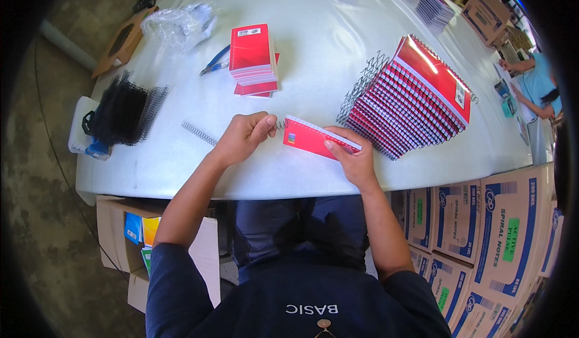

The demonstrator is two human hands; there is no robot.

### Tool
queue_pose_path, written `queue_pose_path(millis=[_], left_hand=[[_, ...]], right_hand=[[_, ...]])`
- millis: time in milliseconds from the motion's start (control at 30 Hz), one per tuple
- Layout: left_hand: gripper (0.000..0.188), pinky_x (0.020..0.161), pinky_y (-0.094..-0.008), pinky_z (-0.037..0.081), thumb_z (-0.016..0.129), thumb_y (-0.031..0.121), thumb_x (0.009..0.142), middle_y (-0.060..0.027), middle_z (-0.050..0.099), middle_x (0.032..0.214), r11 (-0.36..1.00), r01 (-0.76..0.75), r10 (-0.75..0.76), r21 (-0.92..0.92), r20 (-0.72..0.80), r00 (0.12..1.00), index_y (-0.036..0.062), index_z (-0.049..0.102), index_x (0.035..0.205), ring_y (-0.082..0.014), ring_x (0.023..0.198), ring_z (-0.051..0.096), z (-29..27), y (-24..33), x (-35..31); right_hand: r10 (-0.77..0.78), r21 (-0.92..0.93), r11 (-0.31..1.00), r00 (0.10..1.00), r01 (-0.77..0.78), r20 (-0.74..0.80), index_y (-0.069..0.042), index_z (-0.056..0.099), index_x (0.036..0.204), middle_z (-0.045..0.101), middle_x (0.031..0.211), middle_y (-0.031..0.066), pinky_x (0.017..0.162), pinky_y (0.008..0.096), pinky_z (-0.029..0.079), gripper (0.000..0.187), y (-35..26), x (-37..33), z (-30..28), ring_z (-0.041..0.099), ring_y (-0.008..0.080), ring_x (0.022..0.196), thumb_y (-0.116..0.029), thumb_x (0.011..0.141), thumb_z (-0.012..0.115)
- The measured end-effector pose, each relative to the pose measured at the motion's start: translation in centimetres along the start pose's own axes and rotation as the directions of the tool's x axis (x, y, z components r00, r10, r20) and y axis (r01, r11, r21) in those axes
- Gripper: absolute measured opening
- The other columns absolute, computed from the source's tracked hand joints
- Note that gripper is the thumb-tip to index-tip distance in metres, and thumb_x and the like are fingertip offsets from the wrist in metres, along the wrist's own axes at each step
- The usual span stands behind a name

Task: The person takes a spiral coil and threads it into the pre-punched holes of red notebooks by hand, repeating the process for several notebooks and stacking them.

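Note:
My right hand (354,157) grips a small red-covered notebook (310,147) by its right end, thumb on the cover, with a row of punched holes along the upper edge. My left hand (246,136) is closed on a wire spiral coil (280,124), whose short visible part reaches the notebook's upper left corner. Another stretch of coil (198,132) lies left of that wrist and passes behind it; whether it is the same wire I cannot tell. Beyond my hands stands a stack of red notebooks (250,48) without coils. Spiral-bound red notebooks (431,82) are piled at the right.
Blue-handled pliers (214,62) lie beside the unbound stack. A heap of dark coils (123,112) sits at the left, and loose coils (363,88) lean by the bound pile. Clear plastic wrap (181,24) lies far left. Cartons (506,229) stand below right; another person (537,85) sits at far right.

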State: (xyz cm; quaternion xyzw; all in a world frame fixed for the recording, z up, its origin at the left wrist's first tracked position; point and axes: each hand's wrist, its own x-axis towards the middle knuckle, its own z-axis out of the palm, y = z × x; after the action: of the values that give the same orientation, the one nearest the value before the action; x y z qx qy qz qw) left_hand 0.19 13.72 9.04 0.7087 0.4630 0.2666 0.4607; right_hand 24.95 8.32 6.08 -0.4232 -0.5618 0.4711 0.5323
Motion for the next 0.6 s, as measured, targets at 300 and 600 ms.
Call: queue_pose_path(millis=[300, 600], left_hand=[[0.035, 0.049, -0.0215, 0.034, 0.057, 0.033, 0.092, 0.0021, 0.045, 0.056, 0.811, 0.474, -0.367, -0.343, 0.332, 0.869, 0.0055, 0.052, 0.071, -0.0069, 0.050, 0.041, -2.6, 2.4, 2.8], [0.017, 0.081, -0.0320, 0.041, 0.074, 0.009, 0.075, -0.0001, 0.057, 0.089, 0.936, -0.252, 0.204, 0.245, 0.205, 0.957, 0.0087, 0.060, 0.084, -0.0173, 0.087, 0.054, -2.5, 4.5, 2.9]], right_hand=[[-0.085, -0.092, 0.992, 0.996, 0.089, 0.039, 0.001, 0.066, 0.106, 0.068, 0.099, 0.0094, 0.081, 0.0242, 0.048, 0.025, 0.5, -0.4, 0.0, 0.062, 0.0104, 0.089, 0.001, 0.082, 0.064], [-0.063, -0.135, 0.989, 0.998, 0.062, -0.004, 0.001, 0.065, 0.107, 0.069, 0.099, 0.0104, 0.078, 0.0237, 0.049, 0.026, 0.1, -0.4, 0.1, 0.063, 0.0103, 0.086, -0.001, 0.082, 0.064]])
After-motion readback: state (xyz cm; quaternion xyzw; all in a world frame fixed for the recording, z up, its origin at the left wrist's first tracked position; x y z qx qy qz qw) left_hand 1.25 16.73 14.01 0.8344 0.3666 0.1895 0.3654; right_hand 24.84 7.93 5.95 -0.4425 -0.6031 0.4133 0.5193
